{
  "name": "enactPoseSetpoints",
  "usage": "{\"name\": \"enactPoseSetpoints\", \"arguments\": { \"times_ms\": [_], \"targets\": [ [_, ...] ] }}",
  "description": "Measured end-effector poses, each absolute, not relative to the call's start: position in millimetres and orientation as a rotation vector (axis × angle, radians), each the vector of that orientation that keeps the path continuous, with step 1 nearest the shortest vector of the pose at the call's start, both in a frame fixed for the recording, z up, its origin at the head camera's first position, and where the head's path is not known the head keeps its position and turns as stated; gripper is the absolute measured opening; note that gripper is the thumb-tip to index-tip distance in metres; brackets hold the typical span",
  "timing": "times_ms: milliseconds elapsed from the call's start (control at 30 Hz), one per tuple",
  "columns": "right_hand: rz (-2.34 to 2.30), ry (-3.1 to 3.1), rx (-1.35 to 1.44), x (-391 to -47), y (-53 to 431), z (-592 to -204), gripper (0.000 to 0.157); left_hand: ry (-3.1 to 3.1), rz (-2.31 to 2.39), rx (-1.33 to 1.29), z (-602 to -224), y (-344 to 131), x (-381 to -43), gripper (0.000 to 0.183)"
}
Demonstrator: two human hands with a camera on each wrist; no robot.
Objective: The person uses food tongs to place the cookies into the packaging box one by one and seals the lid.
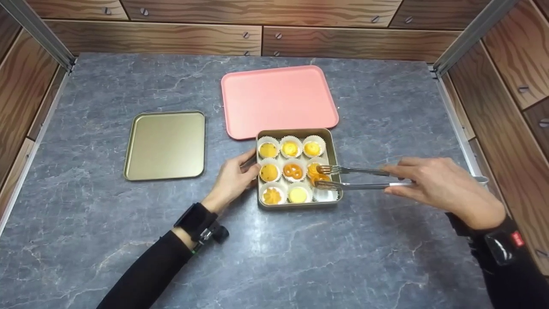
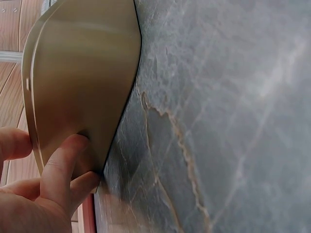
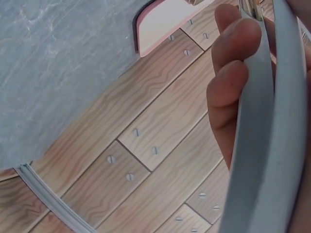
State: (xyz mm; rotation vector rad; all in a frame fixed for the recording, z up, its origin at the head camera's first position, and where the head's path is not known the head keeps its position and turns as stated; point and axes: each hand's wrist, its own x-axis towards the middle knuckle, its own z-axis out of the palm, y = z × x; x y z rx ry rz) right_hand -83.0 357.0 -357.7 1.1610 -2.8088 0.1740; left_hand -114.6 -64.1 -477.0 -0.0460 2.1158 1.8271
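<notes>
My left hand [image 1: 233, 178] steadies a square gold tin [image 1: 300, 207] at its left side. In the left wrist view its thumb is at the rim and its fingers [image 2: 58, 170] press the outer wall. My right hand [image 1: 446, 184] grips metal tongs [image 1: 364, 186] from the right. The fork-like tongs tips are around an orange-brown pretzel-shaped cookie [image 1: 319, 177], over the tin's right column. Paper cups in the tin hold several yellow cookies and another pretzel-shaped cookie [image 1: 293, 171]. The paper cup [image 1: 326, 195] at the front right corner shows no cookie.
Behind the tin, a pink tray [image 1: 279, 101] lies on the grey marbled table [image 1: 274, 266], its front edge close to the tin. The tin's gold lid [image 1: 166, 146] lies to the left. Wood-patterned panels [image 1: 171, 36] border the table at the back and sides.
</notes>
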Motion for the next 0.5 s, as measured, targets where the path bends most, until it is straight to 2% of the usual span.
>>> {"name": "enactPoseSetpoints", "arguments": {
  "times_ms": [500],
  "targets": [
    [-0.077, -2.785, 1.262, -78.5, 329.3, -323.5, 0.043, 2.119, 1.846, -0.034, -477.6, -64.4, -114.2, 0.062]
  ]
}}
